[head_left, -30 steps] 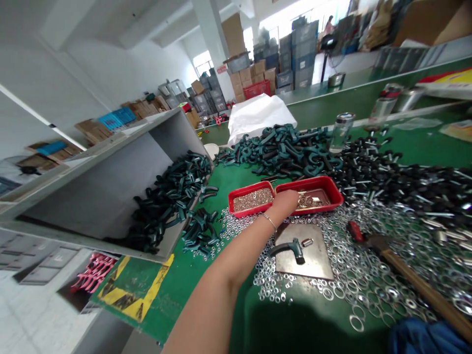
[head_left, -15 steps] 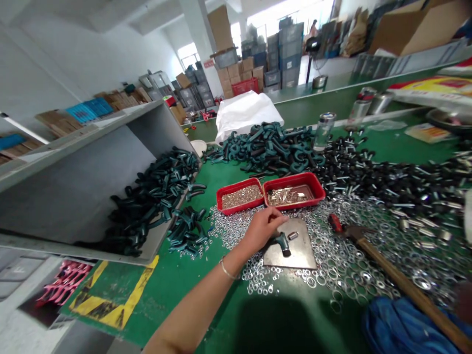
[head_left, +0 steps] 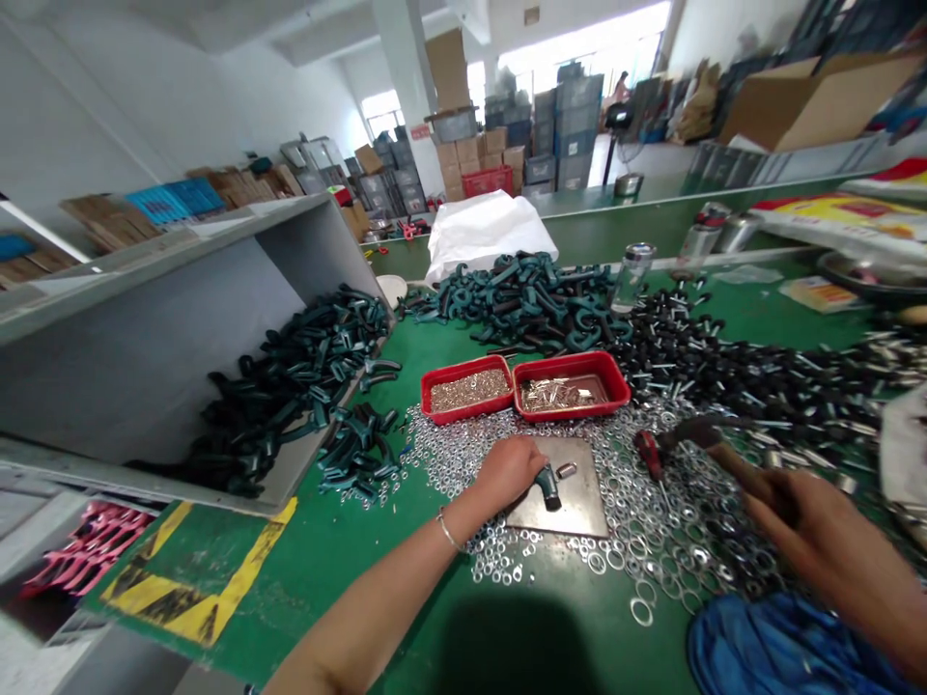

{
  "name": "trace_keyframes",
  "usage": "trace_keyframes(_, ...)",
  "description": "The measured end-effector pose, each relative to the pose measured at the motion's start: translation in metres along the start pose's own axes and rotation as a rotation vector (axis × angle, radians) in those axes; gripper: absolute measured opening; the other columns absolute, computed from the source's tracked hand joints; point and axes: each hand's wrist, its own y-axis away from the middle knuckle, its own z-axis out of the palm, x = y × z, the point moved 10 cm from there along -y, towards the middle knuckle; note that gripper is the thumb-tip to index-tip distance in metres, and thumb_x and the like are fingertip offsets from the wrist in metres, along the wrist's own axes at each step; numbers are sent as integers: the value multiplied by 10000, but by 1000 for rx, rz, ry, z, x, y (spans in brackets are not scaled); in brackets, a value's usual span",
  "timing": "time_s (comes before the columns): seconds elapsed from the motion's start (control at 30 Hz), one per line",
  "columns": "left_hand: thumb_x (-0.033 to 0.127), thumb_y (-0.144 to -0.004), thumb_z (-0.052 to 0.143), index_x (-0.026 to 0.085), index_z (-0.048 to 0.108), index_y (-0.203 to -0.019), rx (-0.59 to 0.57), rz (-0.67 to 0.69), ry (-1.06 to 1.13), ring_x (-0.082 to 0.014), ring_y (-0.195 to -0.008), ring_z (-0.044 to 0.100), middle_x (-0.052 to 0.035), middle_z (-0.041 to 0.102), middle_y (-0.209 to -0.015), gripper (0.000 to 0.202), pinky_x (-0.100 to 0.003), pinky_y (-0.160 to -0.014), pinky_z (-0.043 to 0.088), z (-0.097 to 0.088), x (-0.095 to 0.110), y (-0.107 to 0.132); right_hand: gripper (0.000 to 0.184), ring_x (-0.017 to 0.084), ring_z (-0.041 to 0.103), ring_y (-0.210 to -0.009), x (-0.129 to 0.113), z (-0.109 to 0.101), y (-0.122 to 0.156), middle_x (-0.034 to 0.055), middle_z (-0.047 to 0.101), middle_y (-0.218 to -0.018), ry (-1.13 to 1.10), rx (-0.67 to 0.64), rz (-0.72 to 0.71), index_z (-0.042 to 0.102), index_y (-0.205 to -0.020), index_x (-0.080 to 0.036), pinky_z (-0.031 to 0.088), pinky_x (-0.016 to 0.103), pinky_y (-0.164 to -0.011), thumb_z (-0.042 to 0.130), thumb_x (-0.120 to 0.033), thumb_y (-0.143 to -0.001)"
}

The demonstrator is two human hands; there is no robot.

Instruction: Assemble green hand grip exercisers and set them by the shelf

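Note:
My left hand [head_left: 509,470] is closed on a dark green plastic handle [head_left: 548,486] that lies on a small steel plate [head_left: 583,502]. A small metal clip [head_left: 566,470] rests on the plate just beside the handle. My right hand [head_left: 811,531] grips the wooden shaft of a hammer [head_left: 677,439], whose red-tipped head hovers over the washers right of the plate. Two red trays stand behind the plate: the left tray [head_left: 427,405] holds tiny metal bits, the right tray [head_left: 612,381] holds metal clips.
Loose silver washers [head_left: 652,521] surround the plate. Piles of green handles [head_left: 536,299] and black knobs with screws [head_left: 760,367] lie behind. A grey bin [head_left: 181,338] of handles stands at the left. Blue cloth [head_left: 768,652] lies at the near edge. A glass jar [head_left: 632,275] stands behind the trays.
My left hand came back from the right red tray to the plate and closed on the green handle. My right hand came into view, took the hammer and lifted its head.

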Motion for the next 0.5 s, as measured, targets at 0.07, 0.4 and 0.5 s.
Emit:
trace_keyframes(0.07,327,-932,547,146,647,-870,-3,199,-149,-248,-854,623,-105,687,-892,216,-366,-836,425,-3,21,-2,390,235,635,-610,-10,10,-8,147,668,-786,-182,-149,60,556,-1031,-238,478,362,-553,490,-601,-903)
trace_keyframes(0.4,711,-611,747,142,198,-1503,51,137,49,-399,-1229,462,-207,492,-1352,1192,-551,-1045,317,-9,17,26,340,255,701,-752,-130,52,3,90,726,-963,-245,-397,-200,538,-1216,-248,522,336,-640,393,-455,-989)
trace_keyframes(0.5,517,-666,811,159,64,-1530,51,38,171,-389,-1229,473,-193,539,-1301,1197,-565,-1051,311,3,9,43,335,265,693,-726,-145,59,3,119,723,-924,-184,-366,-252,578,-1092,-219,508,348,-628,355,-448,-993)
